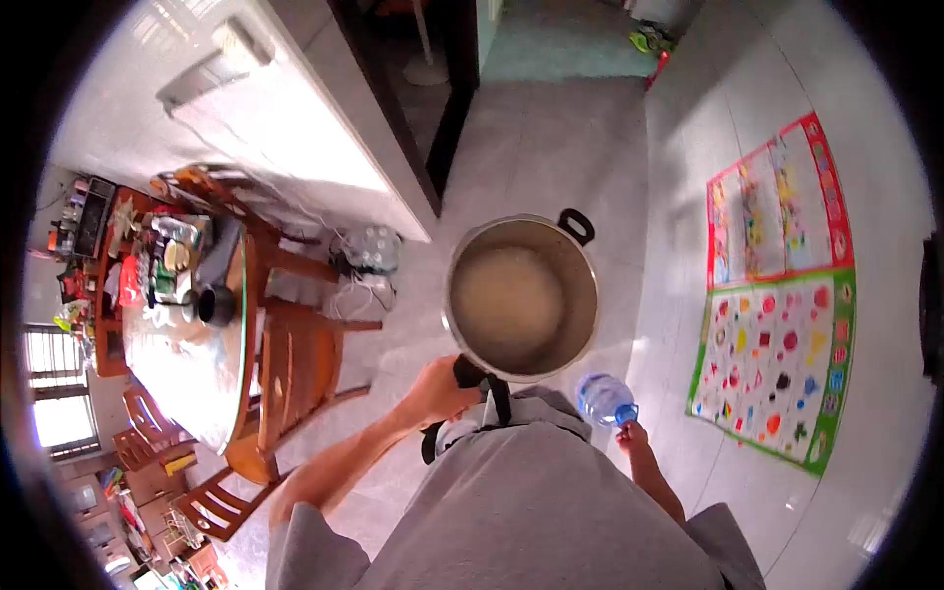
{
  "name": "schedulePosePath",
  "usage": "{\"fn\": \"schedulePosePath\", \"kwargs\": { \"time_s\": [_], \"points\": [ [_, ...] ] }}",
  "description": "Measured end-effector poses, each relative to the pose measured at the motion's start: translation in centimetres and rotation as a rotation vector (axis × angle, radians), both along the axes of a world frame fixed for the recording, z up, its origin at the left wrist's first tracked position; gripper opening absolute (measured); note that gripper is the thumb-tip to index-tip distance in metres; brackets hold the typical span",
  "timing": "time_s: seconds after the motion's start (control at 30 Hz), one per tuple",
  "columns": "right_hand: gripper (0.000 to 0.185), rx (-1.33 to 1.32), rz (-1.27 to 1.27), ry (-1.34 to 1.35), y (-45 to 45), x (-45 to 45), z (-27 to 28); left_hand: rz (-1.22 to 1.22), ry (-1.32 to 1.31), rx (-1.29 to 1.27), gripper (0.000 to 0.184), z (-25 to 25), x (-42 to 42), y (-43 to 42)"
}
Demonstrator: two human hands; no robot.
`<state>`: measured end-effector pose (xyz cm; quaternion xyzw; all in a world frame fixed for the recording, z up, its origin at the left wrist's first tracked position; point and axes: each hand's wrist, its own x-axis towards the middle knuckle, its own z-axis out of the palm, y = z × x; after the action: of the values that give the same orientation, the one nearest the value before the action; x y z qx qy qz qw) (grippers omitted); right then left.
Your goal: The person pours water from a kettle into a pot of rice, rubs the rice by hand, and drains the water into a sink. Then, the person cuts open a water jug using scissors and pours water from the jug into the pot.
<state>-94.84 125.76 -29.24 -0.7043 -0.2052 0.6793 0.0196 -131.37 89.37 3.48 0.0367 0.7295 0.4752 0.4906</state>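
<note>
My left hand (439, 387) is closed around the near black handle of a large metal pot (578, 329), which I hold out in front of my body over the floor. Pale, beige contents cover the pot's bottom; I cannot make out what they are. A second black handle stands free on the far rim. Lower down on the right, my right hand (632, 435) grips a big clear-blue plastic water bottle (602, 396) at its neck end. The bottle hangs beside my body, to the right of the pot and apart from it.
Grey floor tiles (551, 147) run ahead to a doorway. To the left are a cluttered dining table (187, 364), wooden chairs (305, 359), and bottles (374, 249) with cables on the floor. The right wall carries two children's posters (777, 364).
</note>
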Motion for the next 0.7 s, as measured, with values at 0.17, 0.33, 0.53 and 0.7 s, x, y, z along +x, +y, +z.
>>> {"fn": "schedulePosePath", "kwargs": {
  "time_s": [0.17,0.33,0.53,0.7],
  "points": [
    [0.016,0.141,0.233,-0.065,5.6,-6.1,-5.4,-0.116,-0.054,-0.106,0.009,0.2,-16.8,8.9],
    [0.017,0.016,0.089,-0.189,11.5,-15.7,-10.1,-0.115,-0.096,-0.228,0.011,-3.7,-32.3,19.7],
    [0.035,-0.102,0.077,0.068,19.5,-27.9,-12.6,-0.068,-0.158,-0.291,0.017,-5.6,-46.1,31.3],
    [0.01,-0.01,0.318,-0.124,30.6,-44.1,-4.1,-0.104,-0.237,-0.327,0.018,-4.2,-58.5,40.8]
  ]
}}
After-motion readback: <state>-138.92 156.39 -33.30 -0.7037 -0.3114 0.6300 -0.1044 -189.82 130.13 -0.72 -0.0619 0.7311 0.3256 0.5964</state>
